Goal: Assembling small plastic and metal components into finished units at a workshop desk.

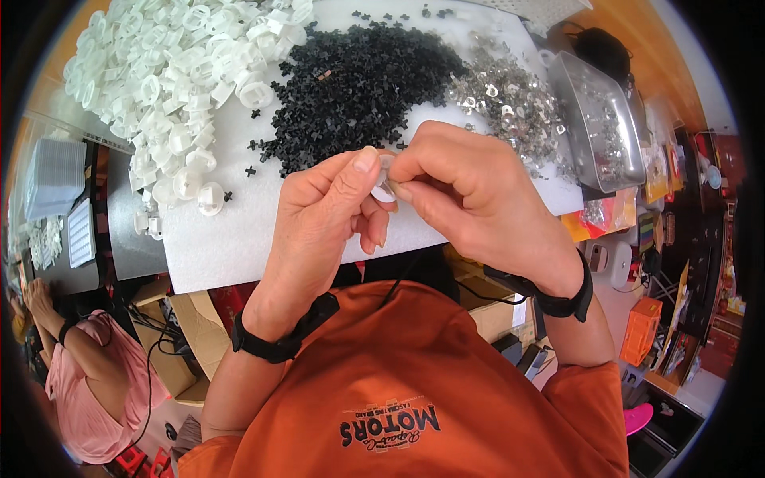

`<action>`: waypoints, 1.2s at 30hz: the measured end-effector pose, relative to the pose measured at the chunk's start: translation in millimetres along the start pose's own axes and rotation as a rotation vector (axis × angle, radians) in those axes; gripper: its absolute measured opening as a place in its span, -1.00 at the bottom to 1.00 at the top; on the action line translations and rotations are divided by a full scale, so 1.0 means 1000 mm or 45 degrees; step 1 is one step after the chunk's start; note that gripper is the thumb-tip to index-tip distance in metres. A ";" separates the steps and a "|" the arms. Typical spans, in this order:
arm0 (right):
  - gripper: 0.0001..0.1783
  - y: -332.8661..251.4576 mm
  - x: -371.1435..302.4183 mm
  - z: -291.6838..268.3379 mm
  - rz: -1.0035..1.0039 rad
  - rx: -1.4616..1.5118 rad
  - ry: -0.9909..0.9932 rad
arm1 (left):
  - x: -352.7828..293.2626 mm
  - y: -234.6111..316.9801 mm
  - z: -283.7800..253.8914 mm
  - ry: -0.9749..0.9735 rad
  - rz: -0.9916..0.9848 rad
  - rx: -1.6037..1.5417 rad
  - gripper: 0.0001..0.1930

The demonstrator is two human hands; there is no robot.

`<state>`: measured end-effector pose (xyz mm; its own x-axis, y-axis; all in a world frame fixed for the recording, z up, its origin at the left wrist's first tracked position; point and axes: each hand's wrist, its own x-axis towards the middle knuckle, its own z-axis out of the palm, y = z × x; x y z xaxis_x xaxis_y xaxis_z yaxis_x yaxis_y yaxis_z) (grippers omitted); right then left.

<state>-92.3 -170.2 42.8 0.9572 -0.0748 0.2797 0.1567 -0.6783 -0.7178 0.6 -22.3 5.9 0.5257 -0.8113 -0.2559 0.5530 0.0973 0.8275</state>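
Note:
My left hand (327, 215) and my right hand (470, 195) meet above the near edge of a white foam board (231, 239). Together they pinch one small white plastic part (383, 190) between thumbs and fingertips; most of it is hidden by the fingers. Both wrists wear black bands. On the board beyond the hands lie a heap of white round plastic parts (179, 72) at the left, a heap of small black cross-shaped pieces (358, 88) in the middle, and a heap of small shiny metal pieces (510, 95) at the right.
A clear plastic tray (602, 119) with more metal pieces stands at the right of the board. Another person in pink (88, 374) sits at the lower left. An orange box (640, 331) and cluttered shelves are at the right. Stacked grey trays (54, 177) lie at the left.

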 end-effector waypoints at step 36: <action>-0.92 -0.014 -0.015 0.035 0.366 0.407 0.385 | -0.004 -0.006 -0.001 0.009 0.128 -0.068 -0.67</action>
<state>-99.9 -134.4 26.2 0.8670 -0.4646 0.1804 0.0098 -0.3460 -0.9382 -3.5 -19.1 1.6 0.5847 -0.7917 -0.1768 0.5310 0.2087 0.8213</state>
